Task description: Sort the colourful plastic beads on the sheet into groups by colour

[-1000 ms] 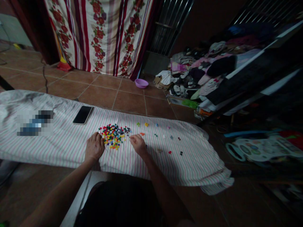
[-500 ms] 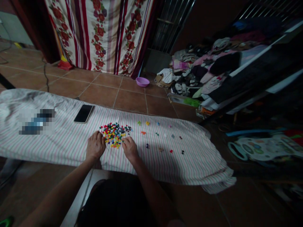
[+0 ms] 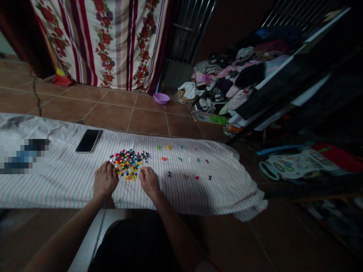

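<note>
A pile of small, many-coloured pieces (image 3: 127, 163) lies on a striped cloth (image 3: 121, 198); their exact kind is too small to make out. At the pile's left edge my left hand (image 3: 105, 179) rests palm down, fingers laid out, its fingertips beside the outermost pieces. On the pile's right side is my right hand (image 3: 149, 181), fingers curled in a pinch with a small dark green piece (image 3: 142, 171) at the tips. Farther right, small sorted groups stand apart by colour, among them yellow pieces (image 3: 168, 147), orange pieces (image 3: 164, 159), red pieces (image 3: 197, 177) and black pieces (image 3: 210, 177).
A phone (image 3: 89, 141) lies on the cloth left of the pile. Beyond the cloth's far edge, a purple basin (image 3: 161, 99) stands on the tiled floor near a floral curtain (image 3: 119, 45). Heaped clothes (image 3: 227, 81) fill the back right.
The camera view has shifted, so most things appear farther left. Both hands stay beside the pile, and the right hand still pinches at its right side.
</note>
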{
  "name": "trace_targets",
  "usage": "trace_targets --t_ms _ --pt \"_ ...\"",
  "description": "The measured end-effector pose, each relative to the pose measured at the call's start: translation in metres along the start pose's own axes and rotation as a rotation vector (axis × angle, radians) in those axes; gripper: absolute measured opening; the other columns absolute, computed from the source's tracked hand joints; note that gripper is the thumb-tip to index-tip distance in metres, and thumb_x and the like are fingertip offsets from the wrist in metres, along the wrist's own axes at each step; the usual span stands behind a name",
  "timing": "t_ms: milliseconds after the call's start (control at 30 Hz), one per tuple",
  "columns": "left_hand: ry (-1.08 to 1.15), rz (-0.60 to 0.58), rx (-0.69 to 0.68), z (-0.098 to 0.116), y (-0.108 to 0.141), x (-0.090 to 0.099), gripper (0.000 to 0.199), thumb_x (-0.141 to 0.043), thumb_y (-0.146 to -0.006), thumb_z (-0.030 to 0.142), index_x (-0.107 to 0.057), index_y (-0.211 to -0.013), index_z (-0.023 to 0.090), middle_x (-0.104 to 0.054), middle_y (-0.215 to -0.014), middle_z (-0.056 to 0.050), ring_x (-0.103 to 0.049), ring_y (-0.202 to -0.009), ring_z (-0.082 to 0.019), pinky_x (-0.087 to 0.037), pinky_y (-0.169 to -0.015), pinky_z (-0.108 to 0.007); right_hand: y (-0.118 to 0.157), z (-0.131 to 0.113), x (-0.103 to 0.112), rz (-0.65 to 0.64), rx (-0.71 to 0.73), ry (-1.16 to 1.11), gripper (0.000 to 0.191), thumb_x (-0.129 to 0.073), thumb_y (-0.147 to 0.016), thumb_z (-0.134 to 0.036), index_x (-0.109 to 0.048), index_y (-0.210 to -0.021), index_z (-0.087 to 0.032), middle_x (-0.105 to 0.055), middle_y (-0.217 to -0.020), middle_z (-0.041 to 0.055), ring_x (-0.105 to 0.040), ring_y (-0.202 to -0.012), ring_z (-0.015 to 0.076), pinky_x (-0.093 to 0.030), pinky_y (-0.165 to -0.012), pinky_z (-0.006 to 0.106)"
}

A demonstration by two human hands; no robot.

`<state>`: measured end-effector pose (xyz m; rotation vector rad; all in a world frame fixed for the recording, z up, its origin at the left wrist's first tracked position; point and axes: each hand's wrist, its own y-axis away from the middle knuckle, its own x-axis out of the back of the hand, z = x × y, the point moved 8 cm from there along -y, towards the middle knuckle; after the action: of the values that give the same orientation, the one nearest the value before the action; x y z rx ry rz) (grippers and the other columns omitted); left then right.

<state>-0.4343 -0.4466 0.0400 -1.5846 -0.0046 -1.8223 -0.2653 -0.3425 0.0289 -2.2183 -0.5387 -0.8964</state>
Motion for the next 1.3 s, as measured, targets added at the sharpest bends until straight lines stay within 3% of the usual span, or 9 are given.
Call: trace_targets --t_ms 167,333,633,767,1000,1200,1300 --pt "0.002 0.013 0.016 -0.001 0.0 -0.001 0.031 -0.033 -0.093 0.03 -0.054 -0.108 0.013 -0.058 -0.123 -0.018 -0.055 -0.108 -0.029 -0.042 -0.087 -0.043 -0.002 0.012 0.015 0.093 -0.1 -0.071 0.02 -0.043 -0.092 -0.023 -0.063 -0.096 -0.021 -0.065 -0.088 0.006 -0.061 -0.084 0.0173 -0.049 -0.077 0.027" --pt "-0.031 -0.005 0.014 0.0 0.001 -0.001 0.03 -0.034 -0.093 0.03 -0.054 -0.107 0.013 -0.058 -0.123 -0.017 -0.055 -0.105 -0.028 -0.042 -0.085 -0.041 -0.004 0.031 0.033 0.105 -0.147 -0.146 0.021 -0.044 -0.089 -0.019 -0.064 -0.097 -0.02 -0.065 -0.094 0.006 -0.063 -0.085 0.0159 -0.05 -0.076 0.026" --pt "-0.073 -0.006 -0.013 0.002 0.001 0.0 0.03 -0.031 -0.094 0.029 -0.054 -0.105 0.013 -0.06 -0.12 -0.016 -0.057 -0.104 -0.027 -0.042 -0.085 -0.039 -0.014 0.107 0.1 0.325 -0.138 -0.072 0.022 -0.041 -0.082 -0.013 -0.062 -0.086 -0.018 -0.062 -0.089 0.0076 -0.059 -0.083 0.0182 -0.051 -0.074 0.03" --pt "-0.067 -0.005 -0.009 0.001 0.001 -0.001 0.029 -0.033 -0.093 0.029 -0.053 -0.106 0.013 -0.059 -0.121 -0.016 -0.056 -0.107 -0.027 -0.042 -0.087 -0.04 -0.013 0.142 0.118 0.356 -0.179 0.041 0.021 -0.042 -0.078 -0.011 -0.062 -0.082 -0.019 -0.061 -0.083 0.0064 -0.057 -0.082 0.019 -0.048 -0.076 0.031" --pt "-0.08 -0.004 -0.02 0.0 0.001 -0.003 0.029 -0.033 -0.093 0.029 -0.053 -0.106 0.013 -0.06 -0.121 -0.016 -0.057 -0.105 -0.028 -0.042 -0.086 -0.04 -0.013 0.184 0.119 0.233 -0.325 0.199 0.021 -0.045 -0.075 -0.007 -0.061 -0.08 -0.019 -0.06 -0.08 0.0057 -0.054 -0.081 0.0186 -0.044 -0.076 0.027" --pt "-0.106 -0.005 -0.018 -0.001 0.001 -0.004 0.028 -0.035 -0.093 0.029 -0.054 -0.106 0.012 -0.059 -0.122 -0.015 -0.058 -0.106 -0.028 -0.043 -0.086 -0.039 -0.023 0.204 0.115 0.159 -0.485 0.245 0.025 -0.053 -0.073 -0.008 -0.065 -0.093 -0.017 -0.058 -0.082 0.0055 -0.055 -0.079 0.0178 -0.044 -0.074 0.025" --pt "-0.109 0.005 -0.025 0.0 0.002 -0.004 0.028 -0.034 -0.093 0.028 -0.054 -0.106 0.012 -0.06 -0.121 -0.015 -0.058 -0.106 -0.028 -0.043 -0.086 -0.039 -0.033 0.206 0.112 0.096 -0.499 0.252 0.025 -0.059 -0.072 -0.01 -0.068 -0.094 -0.018 -0.058 -0.081 0.0049 -0.055 -0.077 0.0173 -0.044 -0.074 0.025"
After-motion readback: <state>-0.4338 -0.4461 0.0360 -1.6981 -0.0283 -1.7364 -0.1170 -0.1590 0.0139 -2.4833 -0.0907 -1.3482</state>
